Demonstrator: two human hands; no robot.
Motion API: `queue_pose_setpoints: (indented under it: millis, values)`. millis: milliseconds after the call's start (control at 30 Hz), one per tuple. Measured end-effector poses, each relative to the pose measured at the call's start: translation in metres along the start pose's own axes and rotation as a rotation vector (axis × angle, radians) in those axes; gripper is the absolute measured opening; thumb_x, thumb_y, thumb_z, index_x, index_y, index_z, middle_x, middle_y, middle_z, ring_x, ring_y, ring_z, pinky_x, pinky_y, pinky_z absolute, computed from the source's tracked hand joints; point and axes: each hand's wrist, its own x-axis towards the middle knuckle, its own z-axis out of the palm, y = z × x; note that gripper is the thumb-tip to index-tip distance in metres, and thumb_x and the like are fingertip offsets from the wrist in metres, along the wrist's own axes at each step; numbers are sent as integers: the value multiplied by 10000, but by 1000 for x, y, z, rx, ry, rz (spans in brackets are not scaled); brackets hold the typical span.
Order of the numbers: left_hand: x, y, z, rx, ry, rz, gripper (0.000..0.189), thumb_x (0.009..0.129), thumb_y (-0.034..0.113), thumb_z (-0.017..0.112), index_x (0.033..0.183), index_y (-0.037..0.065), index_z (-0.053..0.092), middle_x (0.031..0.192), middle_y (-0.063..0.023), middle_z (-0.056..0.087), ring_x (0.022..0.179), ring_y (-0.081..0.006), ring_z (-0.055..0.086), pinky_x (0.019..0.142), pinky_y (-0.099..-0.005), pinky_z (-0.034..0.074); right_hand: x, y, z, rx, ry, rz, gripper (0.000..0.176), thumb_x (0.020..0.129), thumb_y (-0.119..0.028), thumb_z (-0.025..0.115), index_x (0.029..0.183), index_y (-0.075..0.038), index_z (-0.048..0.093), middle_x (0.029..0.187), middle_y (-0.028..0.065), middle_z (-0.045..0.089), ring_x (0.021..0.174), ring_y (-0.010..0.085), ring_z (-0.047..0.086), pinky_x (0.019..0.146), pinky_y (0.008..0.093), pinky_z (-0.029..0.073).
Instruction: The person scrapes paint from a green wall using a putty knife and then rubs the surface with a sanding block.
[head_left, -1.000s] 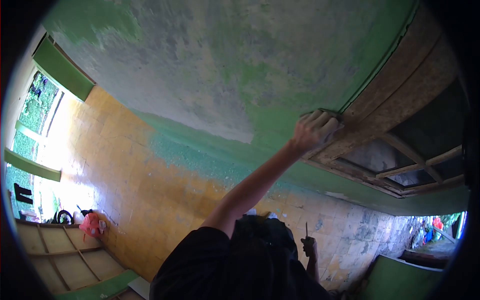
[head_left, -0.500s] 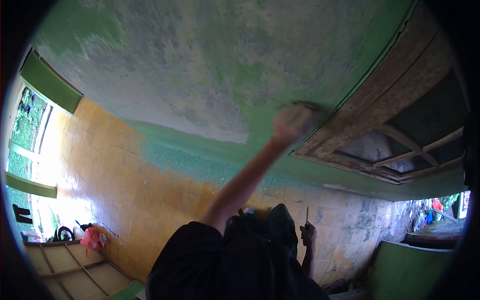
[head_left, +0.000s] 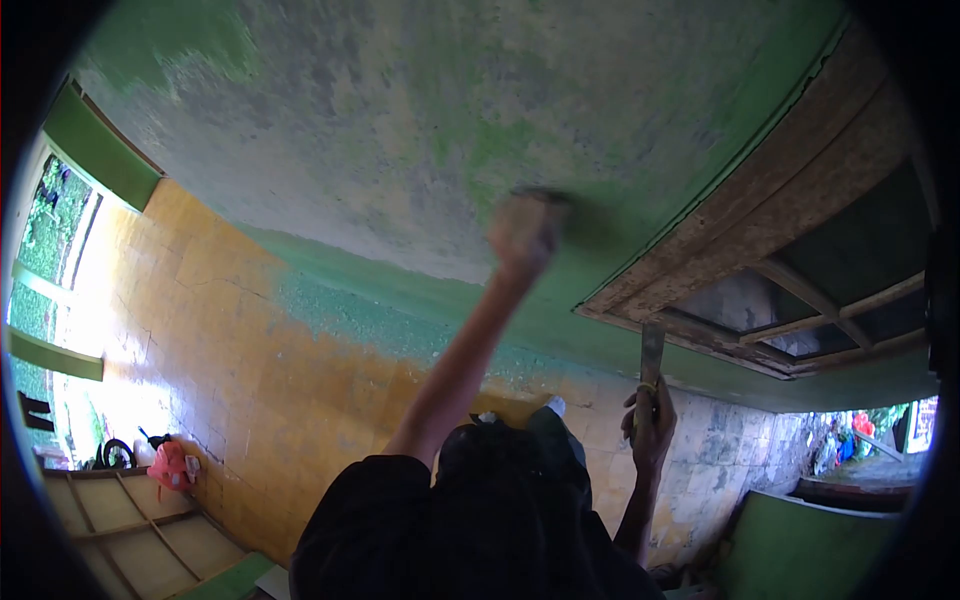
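Observation:
My left hand (head_left: pixel 522 232) is raised to the wall (head_left: pixel 380 150), its fingers closed and smeared by motion. A dark edge shows at its fingertips, against the green and grey patchy paint; I cannot tell what the hand holds. Lower down on the right, my right hand (head_left: pixel 650 425) is wrapped round the handle of a putty knife (head_left: pixel 652 352). Its flat blade points up, overlapping the lower edge of the wooden window frame (head_left: pixel 700 225) in this view.
Yellowish floor tiles (head_left: pixel 250 370) run below the wall. A pink bag (head_left: pixel 172 466) is at lower left, by a panelled wooden piece (head_left: pixel 120 525). A green surface (head_left: pixel 810 555) stands at lower right. Bright openings lie at both sides.
My left hand has swept left across the wall, away from the window frame. My right hand has risen with the putty knife, whose blade now shows its flat side.

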Motion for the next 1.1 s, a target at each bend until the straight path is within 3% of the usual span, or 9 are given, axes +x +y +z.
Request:
queue_pose_setpoints:
  millis: [100,200,367,467,600,767,867,967,1100]
  values:
    - [55,-25,-20,127,156,-330,203,979,113,572,831,10,666,733,-141,618,617,-318,602,558,-403,467,9,-25,3,57,-35,-153,477,978,-29,516,1446,31,442,828,75,614,541,89,540,450,234,415]
    - [92,7,-1,84,256,-169,213,974,115,575,815,7,667,732,-147,618,620,-334,597,550,-412,455,14,-59,15,157,-49,-202,554,952,-13,545,1482,46,394,836,75,623,596,99,575,496,241,455]
    - [15,75,40,-134,-173,69,159,875,120,658,724,100,614,700,-70,555,602,-237,568,537,-392,433,17,-92,33,324,50,-292,576,934,18,534,1489,47,381,903,101,622,620,116,585,509,246,475]
    - [-36,44,27,-106,-331,222,148,849,156,709,730,113,633,756,-45,593,660,-205,591,595,-379,461,17,-82,24,265,33,-278,577,940,9,534,1492,48,371,907,106,626,628,121,592,508,245,479]
    - [20,-7,-20,81,-267,107,146,852,138,712,734,102,634,775,-86,630,658,-228,593,587,-374,431,13,-62,15,229,-20,-241,565,956,-27,515,1504,-2,377,910,107,614,583,116,571,475,237,458]
    - [127,38,8,-21,82,141,206,837,172,741,729,95,583,733,-48,566,626,-245,552,587,-392,436,25,-67,42,285,-54,-200,605,1001,-3,436,1580,-88,283,931,98,640,616,92,593,493,221,460]
    - [114,58,8,-29,-131,166,165,847,153,728,760,90,603,759,-54,585,665,-257,585,611,-383,446,33,-83,59,191,-126,-194,605,1026,-51,434,1597,-128,249,890,59,632,586,50,519,479,213,418]
    - [70,33,-11,-14,-281,202,114,860,139,711,798,89,629,784,-63,603,701,-265,607,632,-395,457,40,-88,75,149,-134,-208,597,1028,-76,452,1593,-140,270,836,33,603,567,43,455,494,228,397]
    - [42,-14,-47,34,-297,-10,78,887,106,675,839,53,645,827,-99,632,737,-313,616,669,-422,470,57,-90,90,70,-92,-251,562,1026,-85,477,1569,-117,335,790,19,562,577,58,439,533,241,406]
